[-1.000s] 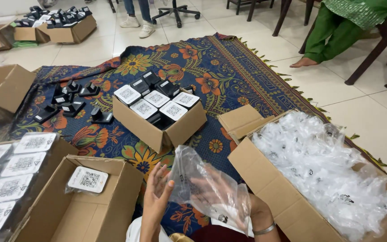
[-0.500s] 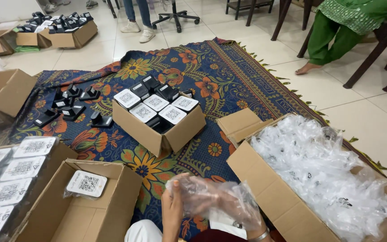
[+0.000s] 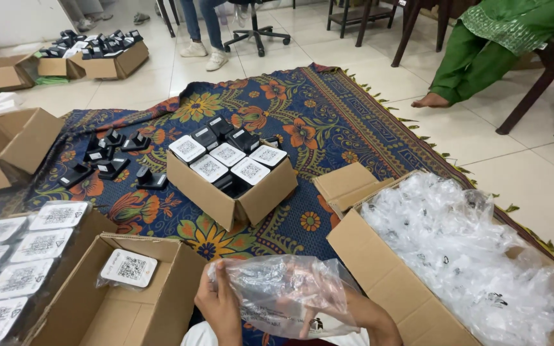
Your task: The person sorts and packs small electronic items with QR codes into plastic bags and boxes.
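Both hands grip a crinkled clear plastic bag (image 3: 283,291). The left hand (image 3: 218,306) clamps its edge; the right hand (image 3: 354,314) is closed on it from inside.

The left hand (image 3: 218,306) was curled with its fingers closed in a grip, and the right hand (image 3: 360,314) was closed too, close beside it, low in view.
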